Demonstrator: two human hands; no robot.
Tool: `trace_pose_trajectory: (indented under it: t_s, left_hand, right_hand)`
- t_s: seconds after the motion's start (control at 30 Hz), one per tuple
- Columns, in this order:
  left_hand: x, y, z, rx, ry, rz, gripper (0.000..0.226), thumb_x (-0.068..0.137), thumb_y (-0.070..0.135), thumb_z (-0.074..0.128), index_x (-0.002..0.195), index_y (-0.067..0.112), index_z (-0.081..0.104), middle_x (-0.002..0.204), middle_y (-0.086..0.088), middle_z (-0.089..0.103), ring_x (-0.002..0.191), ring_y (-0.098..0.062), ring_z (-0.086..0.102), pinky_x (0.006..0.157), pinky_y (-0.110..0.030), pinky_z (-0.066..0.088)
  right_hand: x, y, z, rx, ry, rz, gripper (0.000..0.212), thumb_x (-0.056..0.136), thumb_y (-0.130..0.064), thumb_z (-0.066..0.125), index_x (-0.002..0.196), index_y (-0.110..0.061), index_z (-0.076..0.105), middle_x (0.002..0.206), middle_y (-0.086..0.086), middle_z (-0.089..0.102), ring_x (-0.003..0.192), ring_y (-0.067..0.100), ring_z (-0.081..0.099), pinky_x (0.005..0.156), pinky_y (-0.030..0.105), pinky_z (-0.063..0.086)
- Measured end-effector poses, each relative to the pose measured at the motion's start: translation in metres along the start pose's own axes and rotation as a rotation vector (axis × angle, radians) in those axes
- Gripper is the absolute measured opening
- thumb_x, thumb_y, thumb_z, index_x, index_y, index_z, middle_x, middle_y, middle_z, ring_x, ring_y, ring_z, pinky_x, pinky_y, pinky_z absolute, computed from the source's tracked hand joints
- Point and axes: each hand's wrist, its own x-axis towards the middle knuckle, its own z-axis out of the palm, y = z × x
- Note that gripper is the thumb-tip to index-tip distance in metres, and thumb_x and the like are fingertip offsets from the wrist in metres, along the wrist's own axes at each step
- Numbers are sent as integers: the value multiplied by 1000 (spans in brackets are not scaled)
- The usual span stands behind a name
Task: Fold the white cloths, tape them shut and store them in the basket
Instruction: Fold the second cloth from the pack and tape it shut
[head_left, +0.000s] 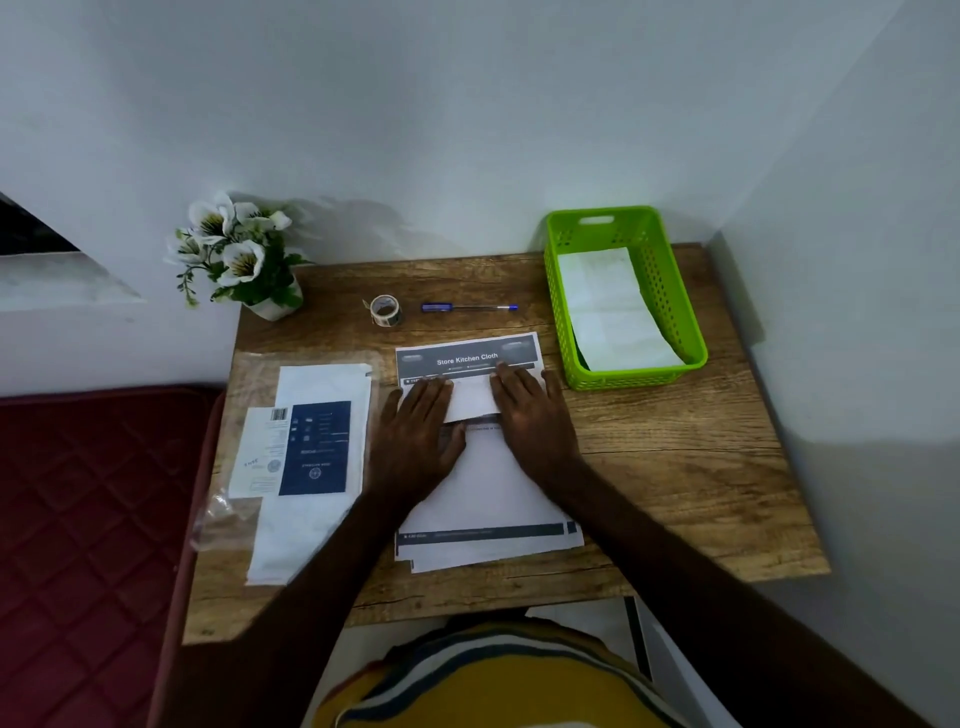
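Pressing folded cloth (470, 399) flat, 2 hands

On the brown wooden table (675, 467), a small folded white cloth (470, 397) lies on a printed paper sheet (488, 483) at the centre, between 2 flat hands: left hand (415, 431), right hand (530, 415). Behind the sheet lie a clear tape roll (385, 310) and, to its right, a blue pen (469, 307). A green perforated plastic basket (670, 291) at the far right holds white folded cloths (608, 306). A clear plastic packet of white cloths (306, 457) lies left; a white potted flower plant (241, 254) stands far left.
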Motion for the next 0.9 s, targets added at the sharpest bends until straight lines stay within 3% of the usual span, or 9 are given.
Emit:
trace_pose_trajectory:
  t_s: [0.13,0.3,0.47,0.63,0.9]
  left_hand:
    - [-5,4,6,-3,-32,-48,55,108,41,35,151,8,49,155,-13,49,147,-28,43,124,-48,27]
    - [-9,5,13,43,-27,-51,50,107,30,39,150,8,50,156,-15,48,147,-30,43,122,-51,30]
    - [-11,5,15,29,-35,-75,52,107,32,39,151,8,47,158,-14,45,150,-27,38,125,-45,18]
    - [-11,6,13,-1,-72,-88,54,108,35,33,154,8,43,162,-12,40,153,-26,33,126,-45,17]
    - [-10,5,13,-67,-106,-148,58,107,38,31,158,11,37,165,-9,34,155,-23,28,128,-41,13]
  right_hand:
    - [-9,-1,1,66,-38,14,52,93,-25,49,137,2,59,146,19,57,133,33,56,112,60,40]
    - [-15,-10,-5,132,-143,59,64,93,-35,48,147,1,49,156,17,46,148,29,40,122,60,21]
    - [-8,-36,-7,147,-216,-8,58,103,-34,33,153,-5,42,161,16,39,152,27,32,122,57,23]
    - [-5,-44,-2,174,-281,-2,57,107,-35,28,156,-8,37,164,12,35,154,24,28,123,53,25]
    - [-25,-6,-10,161,-269,270,61,107,-42,29,157,-8,35,165,10,34,154,24,29,123,49,26]
